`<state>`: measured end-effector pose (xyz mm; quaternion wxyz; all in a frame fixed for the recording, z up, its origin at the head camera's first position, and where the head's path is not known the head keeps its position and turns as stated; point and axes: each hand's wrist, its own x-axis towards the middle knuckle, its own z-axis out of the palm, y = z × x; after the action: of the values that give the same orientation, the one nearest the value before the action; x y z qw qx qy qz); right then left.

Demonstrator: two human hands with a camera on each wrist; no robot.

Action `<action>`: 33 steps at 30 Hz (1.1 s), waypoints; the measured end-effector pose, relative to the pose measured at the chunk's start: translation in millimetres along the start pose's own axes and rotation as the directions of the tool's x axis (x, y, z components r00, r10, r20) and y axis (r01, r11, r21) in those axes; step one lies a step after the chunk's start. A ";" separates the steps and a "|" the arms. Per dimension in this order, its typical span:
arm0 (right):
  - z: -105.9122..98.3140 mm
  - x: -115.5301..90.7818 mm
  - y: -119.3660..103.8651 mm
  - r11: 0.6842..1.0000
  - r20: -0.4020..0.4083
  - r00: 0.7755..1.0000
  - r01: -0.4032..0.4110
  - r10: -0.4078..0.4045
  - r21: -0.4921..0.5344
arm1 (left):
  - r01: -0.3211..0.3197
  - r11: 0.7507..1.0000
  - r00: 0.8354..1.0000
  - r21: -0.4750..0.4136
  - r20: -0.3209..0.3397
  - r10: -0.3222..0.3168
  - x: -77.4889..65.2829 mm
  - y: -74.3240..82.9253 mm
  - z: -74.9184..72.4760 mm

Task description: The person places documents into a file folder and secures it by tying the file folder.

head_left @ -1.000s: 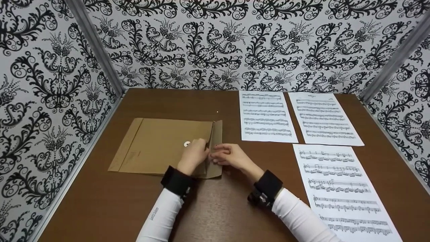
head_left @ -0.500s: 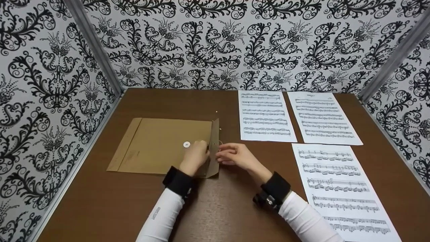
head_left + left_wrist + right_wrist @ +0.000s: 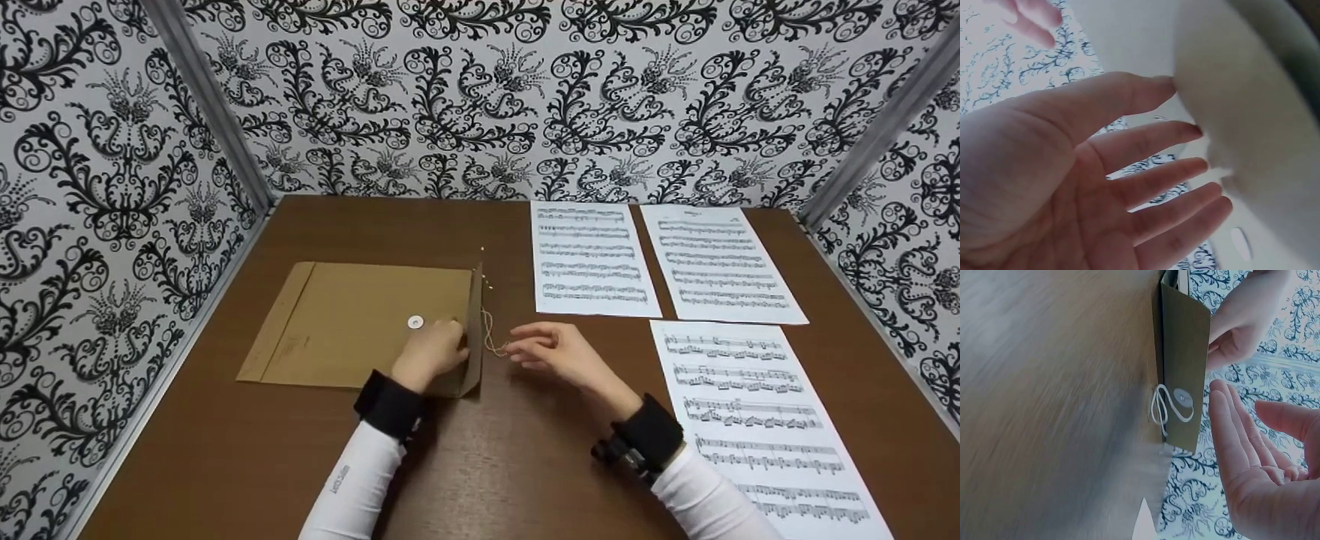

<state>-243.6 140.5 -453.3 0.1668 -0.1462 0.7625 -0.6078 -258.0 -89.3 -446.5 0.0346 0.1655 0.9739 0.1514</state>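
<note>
A brown string-tie envelope [image 3: 360, 300] lies on the table, with a white button [image 3: 415, 322] on its body. Its flap [image 3: 474, 337] stands raised along the right side. My left hand [image 3: 433, 352] is at the envelope's mouth; in the left wrist view its fingers [image 3: 1157, 180] are extended, tips right at the brown paper. My right hand [image 3: 559, 356] hovers right of the flap, fingers loosely bent and nothing between them. A thin pale string [image 3: 490, 334] hangs from the flap close to its fingertips. The right wrist view shows the string looped below the flap's button [image 3: 1183, 397].
Three printed music sheets lie on the right: one back left [image 3: 592, 259], one back right [image 3: 724, 262], one nearer [image 3: 757, 405] by the right forearm. Several small light specks [image 3: 486, 283] dot the table beyond the flap. Patterned walls [image 3: 480, 97] enclose the table's back and sides.
The flap has swung up from lying nearly flat. My right hand has let go of it and moved right, and the string has come into view. The left hand stays at the envelope's mouth.
</note>
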 end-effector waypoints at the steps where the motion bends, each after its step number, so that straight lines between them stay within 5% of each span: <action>1: -2.0 -2.0 -0.1 1.000 -0.008 1.000 0.005 -0.005 -0.016 | -0.013 1.000 1.000 0.000 -0.002 0.013 -1.6 1.3 -2.2; 7: -20.0 -17.8 -0.1 0.993 -0.043 0.999 0.025 -0.030 -0.115 | -0.115 0.993 0.991 0.027 -0.070 0.116 -9.7 15.5 -11.6; 13: -46.2 -39.5 2.4 0.978 -0.085 0.993 0.062 -0.081 -0.198 | -0.141 0.990 0.986 0.024 -0.089 0.143 -18.6 35.4 -19.3; 18: -68.4 -59.1 9.2 0.959 -0.120 0.988 0.062 -0.098 -0.275 | -0.236 0.968 0.960 0.087 -0.132 0.246 -27.9 53.1 -15.7; 33: -142.8 -127.6 35.7 0.820 -0.311 0.939 -0.058 -0.149 -0.569 | -0.431 0.891 0.893 0.144 -0.076 0.444 -30.5 82.1 16.6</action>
<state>-191.0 328.0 -449.1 -0.0341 -0.1001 0.9223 -0.3718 -201.6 -20.9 -436.6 -0.0630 0.3742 0.9194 0.1037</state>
